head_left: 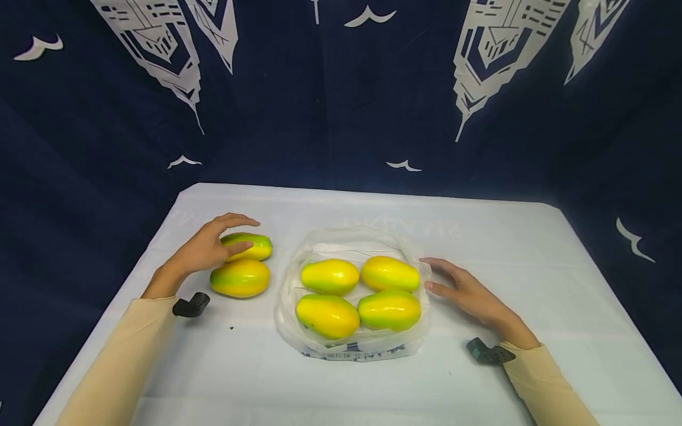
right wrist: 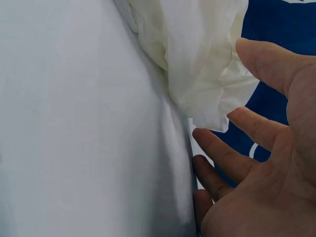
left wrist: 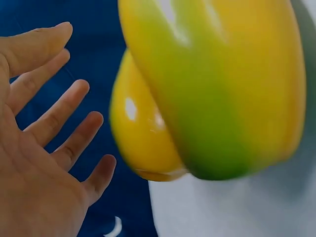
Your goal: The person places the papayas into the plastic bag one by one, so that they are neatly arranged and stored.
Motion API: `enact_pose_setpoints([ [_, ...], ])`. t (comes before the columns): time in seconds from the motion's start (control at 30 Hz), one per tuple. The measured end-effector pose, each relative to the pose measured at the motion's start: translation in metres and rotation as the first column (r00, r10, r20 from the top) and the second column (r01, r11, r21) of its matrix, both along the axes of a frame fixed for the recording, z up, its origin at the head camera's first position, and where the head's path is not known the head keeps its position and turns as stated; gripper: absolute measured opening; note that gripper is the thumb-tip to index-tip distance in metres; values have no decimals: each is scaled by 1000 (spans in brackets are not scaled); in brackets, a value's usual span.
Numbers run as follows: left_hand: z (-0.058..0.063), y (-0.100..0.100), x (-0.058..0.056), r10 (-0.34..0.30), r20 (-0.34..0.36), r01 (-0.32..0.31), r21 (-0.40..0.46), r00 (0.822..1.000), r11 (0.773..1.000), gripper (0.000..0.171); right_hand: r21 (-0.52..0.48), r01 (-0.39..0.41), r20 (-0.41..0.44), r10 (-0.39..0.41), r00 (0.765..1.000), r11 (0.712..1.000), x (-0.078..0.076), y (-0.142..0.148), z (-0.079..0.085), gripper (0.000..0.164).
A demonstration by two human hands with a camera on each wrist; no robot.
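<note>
My left hand (head_left: 205, 248) reaches over the farther of two glossy yellow-green papayas (head_left: 259, 247) at the left, its fingers spread and not closed round it. The nearer papaya (head_left: 241, 279) lies just in front. In the left wrist view a papaya (left wrist: 222, 89) fills the right side, apart from the spread fingers (left wrist: 59, 113). A thin white plastic bag (head_left: 288, 313) lies opened out mid-table, with several papayas (head_left: 330, 277) inside. At its right edge is my right hand (head_left: 469, 296), fingers loosely extended; in the right wrist view the fingertips are at the crumpled bag (right wrist: 197, 64).
Everything lies on a white-covered table (head_left: 229, 373). A dark blue curtain (head_left: 319, 118) with white prints hangs behind it. Black devices sit at the left wrist (head_left: 192, 305) and right wrist (head_left: 489, 351). A tiny dark speck (head_left: 231, 328) is on the cloth.
</note>
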State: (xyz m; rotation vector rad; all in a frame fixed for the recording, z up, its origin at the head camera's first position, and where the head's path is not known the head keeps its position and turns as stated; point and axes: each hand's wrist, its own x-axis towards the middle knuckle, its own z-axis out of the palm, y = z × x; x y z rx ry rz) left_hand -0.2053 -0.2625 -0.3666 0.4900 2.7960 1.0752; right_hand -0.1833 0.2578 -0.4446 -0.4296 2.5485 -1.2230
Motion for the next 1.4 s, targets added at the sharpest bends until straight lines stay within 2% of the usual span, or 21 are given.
enact_pose_setpoints([
  [0.17,-11,-8,-6,-22,38,20,36,999,999,41,6,2,-3,-2,1000,1000,-1,0,1,64],
  [0.33,-20,-12,-11,-7,50,5,40,999,999,41,4,2,2,-2,1000,1000,-1,0,0,64],
  [0.63,-27,-16,-10,-7,92,4,26,996,1000,44,-14,-12,-14,12,1000,1000,0,1,-1,62],
  [0.77,-29,-16,-9,-10,88,8,25,996,1000,43,-22,-9,-9,9,1000,1000,0,0,-1,62],
  [1.13,-26,-13,-6,1,35,-1,-10,999,1000,42,-25,-5,0,5,1000,1000,1,-1,-1,62],
  [1.4,-15,-6,-12,-11,-12,10,-31,1000,999,43,-23,-6,-7,6,1000,1000,2,0,1,62],
])
